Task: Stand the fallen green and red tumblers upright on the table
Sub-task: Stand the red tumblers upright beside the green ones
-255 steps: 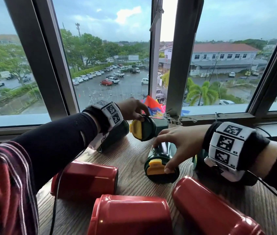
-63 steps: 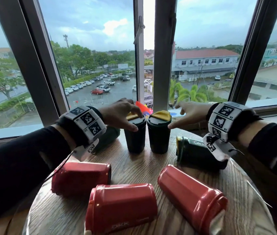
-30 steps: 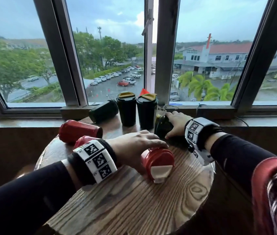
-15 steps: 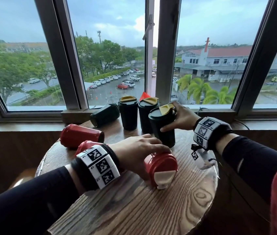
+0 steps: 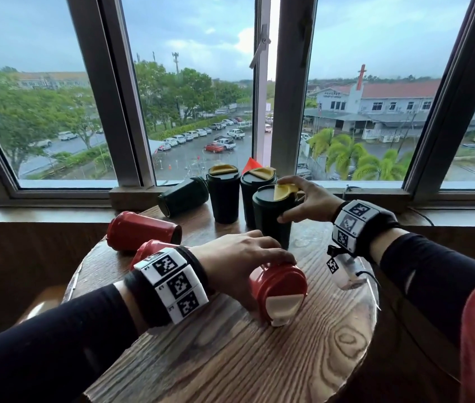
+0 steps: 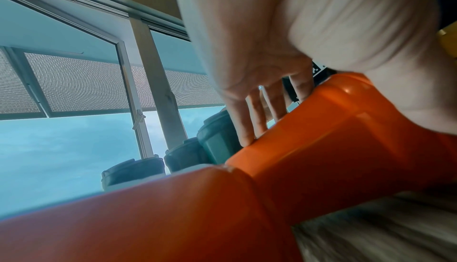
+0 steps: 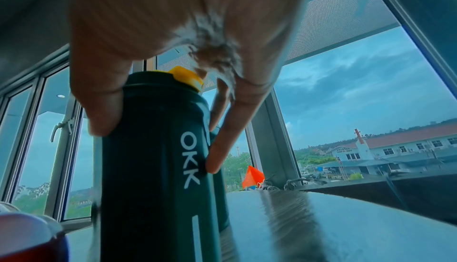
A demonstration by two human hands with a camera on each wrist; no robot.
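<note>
Three dark green tumblers with yellow lids stand upright at the back of the round wooden table (image 5: 259, 359). My right hand (image 5: 303, 199) grips the nearest one (image 5: 271, 216) near its top, thumb and fingers round it (image 7: 158, 149). A fourth green tumbler (image 5: 182, 196) lies on its side at the back left. My left hand (image 5: 242, 263) lies over a fallen red tumbler (image 5: 280, 286), fingers curled across its body (image 6: 333, 139), white lid facing me. Two more red tumblers lie on their sides at the left, one (image 5: 140, 231) in full view, the other (image 5: 152, 248) mostly hidden by my left wrist.
A window sill (image 5: 375, 193) and window frame run right behind the table. A small red flag (image 5: 250, 164) and a cord lie on the sill behind the cups. The table's front half is bare wood.
My right hand has lifted the third green tumbler from lying to upright and set it beside the other two. My left hand stays on the red tumbler, which has barely shifted.
</note>
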